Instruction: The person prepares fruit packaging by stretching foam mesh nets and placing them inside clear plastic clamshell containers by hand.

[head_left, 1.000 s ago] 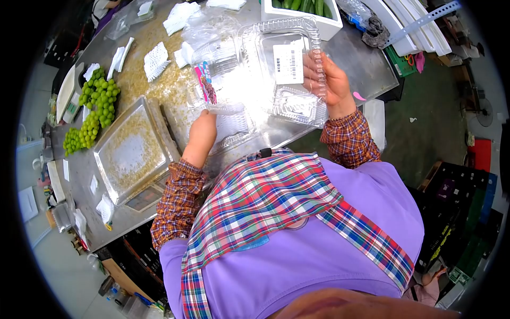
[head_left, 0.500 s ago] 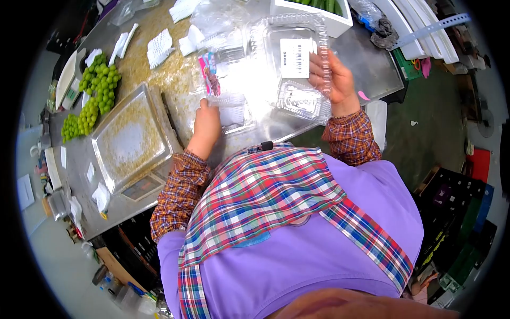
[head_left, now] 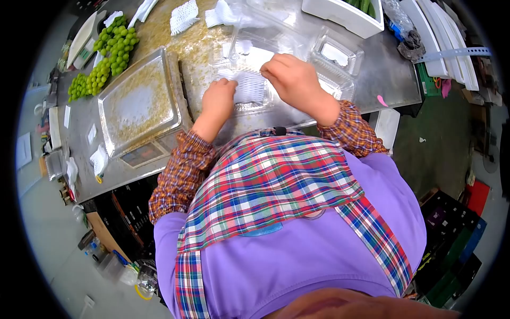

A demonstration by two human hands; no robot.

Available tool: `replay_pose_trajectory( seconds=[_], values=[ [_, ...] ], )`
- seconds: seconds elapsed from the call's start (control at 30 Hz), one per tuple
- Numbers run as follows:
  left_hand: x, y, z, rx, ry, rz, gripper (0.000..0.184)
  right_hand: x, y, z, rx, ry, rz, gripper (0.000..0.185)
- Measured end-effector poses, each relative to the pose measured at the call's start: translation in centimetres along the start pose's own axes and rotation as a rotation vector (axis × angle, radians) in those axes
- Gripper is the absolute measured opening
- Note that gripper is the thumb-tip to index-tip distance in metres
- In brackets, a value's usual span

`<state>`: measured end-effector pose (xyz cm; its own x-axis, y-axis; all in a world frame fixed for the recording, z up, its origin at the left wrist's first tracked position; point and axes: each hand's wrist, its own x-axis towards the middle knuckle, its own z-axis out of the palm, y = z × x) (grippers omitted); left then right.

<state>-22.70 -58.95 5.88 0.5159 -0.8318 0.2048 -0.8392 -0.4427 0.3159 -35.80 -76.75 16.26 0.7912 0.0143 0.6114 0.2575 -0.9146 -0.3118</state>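
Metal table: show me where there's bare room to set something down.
The widest bare patch on the metal table is at its right end, bordered by the clear containers, foam box and pink scrap. A narrower one lies left of the metal tray, below the green grapes. Crowded: the middle, with left hand, right hand and foam netting.

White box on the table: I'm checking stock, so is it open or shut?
Open: green vegetables show inside the white box.

Purple top [head_left: 297, 255], multi-col. plaid apron [head_left: 265, 186], orange/navy chk. sleeves [head_left: 178, 173]
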Motion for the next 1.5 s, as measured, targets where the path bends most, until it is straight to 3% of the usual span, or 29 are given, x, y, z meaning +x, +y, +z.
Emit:
replay_pose_trajectory(
  seconds=[0.1,0.23,0.37,0.4,0.5,0.6,0.7,0.73,0.83,0.87,0.97,1.0,1.03,1.1,1.17,1.2,1.27,1.37,1.43,1.5],
  values=[
    [-0.8,-1.1,-2.1,-0.042,0.144,-0.134,0.017,-1.9,1.9,1.9,-0.19,-0.048,0.061,0.003],
    [0.0,-2.0,-2.7,-0.085,0.273,0.01,0.023,-4.0,3.8,1.6,-0.308,-0.065,0.096,0.004],
    [1.8,-1.4,-1.3,0.005,0.084,0.145,0.036,-4.3,3.4,0.8,-0.385,-0.359,0.244,0.022],
    [2.2,-1.4,-1.2,0.051,-0.028,0.095,0.038,-3.8,3.0,0.5,-0.303,-0.278,0.182,0.028],
    [2.6,-1.5,-2.2,0.118,-0.068,0.133,0.034,-1.8,1.5,0.3,-0.042,-0.092,0.04,0.042],
    [3.3,-0.3,-6.3,-0.179,0.026,0.362,0.029,0.4,1.0,0.6,0.199,-0.11,0.0,0.045],
    [3.7,2.9,-13.3,-0.525,-0.315,0.072,0.025,2.4,-0.1,1.6,0.234,-0.386,0.074,0.036],
    [3.6,2.8,-14.2,-0.432,-0.213,0.168,0.023,2.6,-0.4,2.3,0.269,-0.307,0.108,0.035],
    [2.7,1.6,-13.2,-0.99,0.197,-0.166,0.017,3.3,-1.4,2.0,0.424,-0.17,0.269,0.03],
    [2.0,1.1,-13.3,-0.966,0.185,-0.206,0.02,3.0,-1.6,2.3,0.529,-0.141,0.348,0.029],
    [0.7,2.0,-11.0,-1.194,0.554,-0.235,0.032,1.7,-2.0,3.8,0.888,0.038,0.576,0.029],
    [0.3,1.6,-9.7,-1.226,0.622,-0.357,0.035,1.6,-2.1,4.3,1.05,0.148,0.675,0.03],
    [-0.5,1.9,-9.0,-1.495,0.511,-0.424,0.034,1.5,-2.1,4.6,1.21,0.259,0.773,0.03],
    [-2.3,3.4,-7.8,-2.015,0.239,-0.542,0.033,1.3,-1.7,5.3,1.124,0.291,0.749,0.029],
    [-1.8,5.4,-5.8,-1.716,0.39,-0.453,0.031,0.8,-1.4,6.2,0.942,0.282,0.719,0.028],
    [-1.7,6.1,-5.5,-1.565,0.456,-0.414,0.029,0.8,-1.8,6.4,1.006,0.279,0.721,0.027],
    [-1.2,5.6,-6.6,-1.559,0.563,-0.459,0.025,0.8,-3.1,6.8,1.134,0.265,0.727,0.026],
    [-1.9,2.2,-8.8,-1.625,0.778,-0.561,0.019,1.5,-2.0,4.8,1.19,0.423,0.898,0.022],
    [-3.6,0.7,-11.0,-1.527,0.759,-0.609,0.022,1.0,0.8,3.2,1.279,0.422,0.877,0.021],
    [-4.2,0.3,-11.4,-1.596,0.658,-0.506,0.029,1.1,1.0,2.5,1.343,0.501,0.879,0.023]
  ],
)
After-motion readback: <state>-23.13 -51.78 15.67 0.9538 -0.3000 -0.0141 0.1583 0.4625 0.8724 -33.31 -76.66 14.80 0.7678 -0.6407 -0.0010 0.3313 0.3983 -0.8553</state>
